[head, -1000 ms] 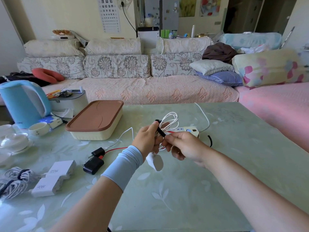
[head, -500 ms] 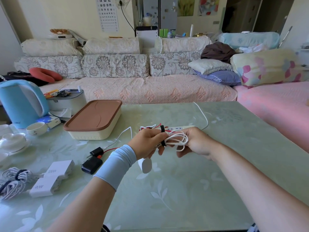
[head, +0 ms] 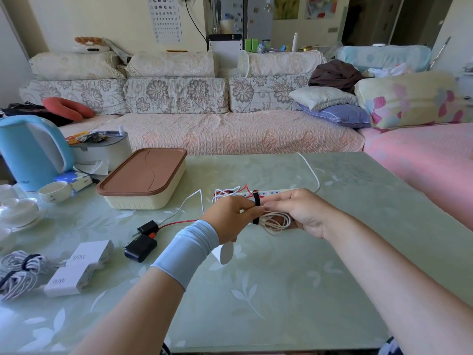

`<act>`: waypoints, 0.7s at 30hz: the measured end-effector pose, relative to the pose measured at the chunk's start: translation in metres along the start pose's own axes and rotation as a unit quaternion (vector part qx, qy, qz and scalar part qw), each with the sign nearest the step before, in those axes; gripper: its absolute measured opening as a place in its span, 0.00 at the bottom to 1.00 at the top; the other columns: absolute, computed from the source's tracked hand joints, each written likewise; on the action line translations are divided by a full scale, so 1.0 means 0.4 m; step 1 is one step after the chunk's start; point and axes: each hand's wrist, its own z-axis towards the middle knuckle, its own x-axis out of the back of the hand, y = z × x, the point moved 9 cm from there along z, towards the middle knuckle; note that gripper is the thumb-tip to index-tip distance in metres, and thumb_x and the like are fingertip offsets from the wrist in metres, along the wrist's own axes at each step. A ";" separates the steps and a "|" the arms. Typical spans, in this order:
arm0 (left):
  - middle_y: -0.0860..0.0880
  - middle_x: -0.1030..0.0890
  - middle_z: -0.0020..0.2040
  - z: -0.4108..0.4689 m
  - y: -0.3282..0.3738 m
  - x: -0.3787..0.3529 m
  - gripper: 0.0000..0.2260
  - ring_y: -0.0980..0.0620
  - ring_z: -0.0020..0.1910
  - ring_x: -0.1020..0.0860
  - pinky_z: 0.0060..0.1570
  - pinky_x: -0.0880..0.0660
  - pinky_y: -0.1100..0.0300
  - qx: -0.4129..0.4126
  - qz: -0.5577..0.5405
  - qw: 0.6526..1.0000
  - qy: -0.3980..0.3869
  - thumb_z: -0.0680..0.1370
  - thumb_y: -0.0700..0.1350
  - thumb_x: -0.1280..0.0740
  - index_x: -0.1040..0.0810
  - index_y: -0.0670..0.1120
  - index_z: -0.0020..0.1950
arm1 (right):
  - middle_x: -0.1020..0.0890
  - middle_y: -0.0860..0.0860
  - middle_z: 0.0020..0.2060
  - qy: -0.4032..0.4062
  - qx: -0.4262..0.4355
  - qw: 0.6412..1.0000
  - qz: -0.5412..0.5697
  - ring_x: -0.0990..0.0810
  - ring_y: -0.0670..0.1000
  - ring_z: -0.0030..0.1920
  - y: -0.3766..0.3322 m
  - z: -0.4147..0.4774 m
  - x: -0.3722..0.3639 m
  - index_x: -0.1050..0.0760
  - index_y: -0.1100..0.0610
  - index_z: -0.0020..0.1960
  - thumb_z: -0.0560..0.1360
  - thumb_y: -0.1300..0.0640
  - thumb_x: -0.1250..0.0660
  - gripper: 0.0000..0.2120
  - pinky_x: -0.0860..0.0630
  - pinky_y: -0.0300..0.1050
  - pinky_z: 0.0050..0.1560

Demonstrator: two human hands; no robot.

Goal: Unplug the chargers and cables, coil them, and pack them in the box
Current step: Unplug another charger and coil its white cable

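White cable coil (head: 277,222) was held just above the tabletop (head: 268,298), in front of the power strip (head: 272,193), with a black strap (head: 256,201) wrapped around it. The left grip (head: 230,219) was clamped on the coil beside the strap, and the right grip (head: 304,213) was curled round its loops. The lidded box (head: 143,180) sat well apart, to the left.

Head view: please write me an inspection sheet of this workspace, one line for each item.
Surface: green table, leaf pattern.
Job's things: box, lid on; white coil with black strap; white chargers; black chargers; power strip.
Clutter: blue kettle, cup.
Hands: left hand and right hand both hold the white coil.
Cables: red cable and white cable loose; tied bundle at left.
Surroundings: sofa with cushions.
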 end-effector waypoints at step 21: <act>0.54 0.26 0.18 0.012 -0.019 -0.044 0.13 0.52 0.19 0.24 0.22 0.32 0.66 0.078 0.007 0.997 0.004 0.80 0.51 0.40 0.25 0.48 0.39 | 0.16 0.44 0.34 0.223 0.092 0.918 -0.313 0.20 0.47 0.37 -0.053 -0.050 0.029 0.15 0.48 0.42 0.70 0.52 0.26 0.02 0.31 0.37 0.33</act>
